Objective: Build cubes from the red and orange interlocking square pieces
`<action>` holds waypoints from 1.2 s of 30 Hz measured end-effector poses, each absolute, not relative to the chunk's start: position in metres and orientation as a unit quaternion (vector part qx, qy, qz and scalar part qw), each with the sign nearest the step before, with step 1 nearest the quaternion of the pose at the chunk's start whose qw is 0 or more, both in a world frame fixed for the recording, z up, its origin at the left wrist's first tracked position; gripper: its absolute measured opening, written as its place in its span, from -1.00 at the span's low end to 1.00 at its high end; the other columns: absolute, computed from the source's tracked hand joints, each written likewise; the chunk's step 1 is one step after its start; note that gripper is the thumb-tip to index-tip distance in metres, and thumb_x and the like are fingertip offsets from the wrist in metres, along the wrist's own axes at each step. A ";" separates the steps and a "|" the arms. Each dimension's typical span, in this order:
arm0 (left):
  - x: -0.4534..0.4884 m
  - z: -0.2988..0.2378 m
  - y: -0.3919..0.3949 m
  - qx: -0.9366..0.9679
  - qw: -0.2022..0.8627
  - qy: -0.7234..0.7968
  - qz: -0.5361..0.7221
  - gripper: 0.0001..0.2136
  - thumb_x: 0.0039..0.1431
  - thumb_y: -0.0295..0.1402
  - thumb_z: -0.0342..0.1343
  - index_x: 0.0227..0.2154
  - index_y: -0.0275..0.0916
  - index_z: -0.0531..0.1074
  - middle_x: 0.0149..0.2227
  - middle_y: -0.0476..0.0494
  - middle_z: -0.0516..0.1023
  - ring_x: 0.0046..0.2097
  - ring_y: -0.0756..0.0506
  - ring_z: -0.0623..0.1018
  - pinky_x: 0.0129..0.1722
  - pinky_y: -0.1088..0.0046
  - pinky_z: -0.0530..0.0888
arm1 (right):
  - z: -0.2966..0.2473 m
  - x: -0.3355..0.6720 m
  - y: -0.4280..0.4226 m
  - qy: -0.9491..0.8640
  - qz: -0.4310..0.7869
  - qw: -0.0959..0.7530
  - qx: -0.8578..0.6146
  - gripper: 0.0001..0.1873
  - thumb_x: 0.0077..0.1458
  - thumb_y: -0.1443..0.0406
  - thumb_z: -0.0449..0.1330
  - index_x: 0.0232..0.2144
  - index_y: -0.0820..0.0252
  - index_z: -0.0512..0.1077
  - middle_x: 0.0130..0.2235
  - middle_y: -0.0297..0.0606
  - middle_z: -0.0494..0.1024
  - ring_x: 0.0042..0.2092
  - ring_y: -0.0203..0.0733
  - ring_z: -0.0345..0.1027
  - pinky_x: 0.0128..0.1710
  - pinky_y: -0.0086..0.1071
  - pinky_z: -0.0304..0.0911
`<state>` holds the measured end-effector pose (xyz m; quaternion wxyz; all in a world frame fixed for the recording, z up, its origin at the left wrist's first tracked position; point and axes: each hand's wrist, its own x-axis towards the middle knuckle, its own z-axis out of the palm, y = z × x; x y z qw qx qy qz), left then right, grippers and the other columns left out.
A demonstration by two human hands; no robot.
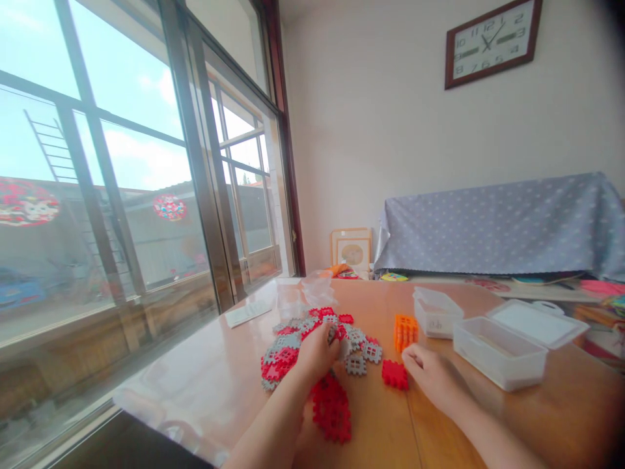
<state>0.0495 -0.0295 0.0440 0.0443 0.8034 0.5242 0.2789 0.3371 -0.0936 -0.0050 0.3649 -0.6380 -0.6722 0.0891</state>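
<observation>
A pile of red and grey interlocking plastic tiles (pixel 286 342) with notched edges lies on the table. My left hand (pixel 318 350) reaches into it, fingers curled around a tile that they partly hide. Nearer to me, several red tiles (pixel 332 410) lie apart from the main heap, partly behind my left forearm. My right hand (pixel 424 370) is closed beside a stack of orange tiles (pixel 405 332) and a red tile block (pixel 394 374); whatever its fingers hold is hidden. Loose grey tiles (pixel 356 364) sit between the hands.
Two clear plastic boxes, a smaller one (pixel 438 312) and a larger one (pixel 502 358) with its lid open, stand right on the wooden table (pixel 375 430). Clear plastic bags (pixel 315 286) and a white flat item (pixel 249 313) lie at the back left. Windows border the left side.
</observation>
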 end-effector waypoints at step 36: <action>0.041 0.037 -0.001 0.807 -0.017 0.562 0.181 -0.74 0.06 -0.26 0.16 -0.14 -0.08 0.46 -0.02 -0.16 0.54 0.06 -0.28 0.46 0.03 0.18 0.34 | -0.007 0.335 -0.095 -0.672 0.112 0.350 -0.643 -0.66 0.24 0.04 -0.05 -0.41 0.06 0.37 -0.47 -0.39 0.49 -0.38 -0.18 0.39 -0.37 -0.43 0.18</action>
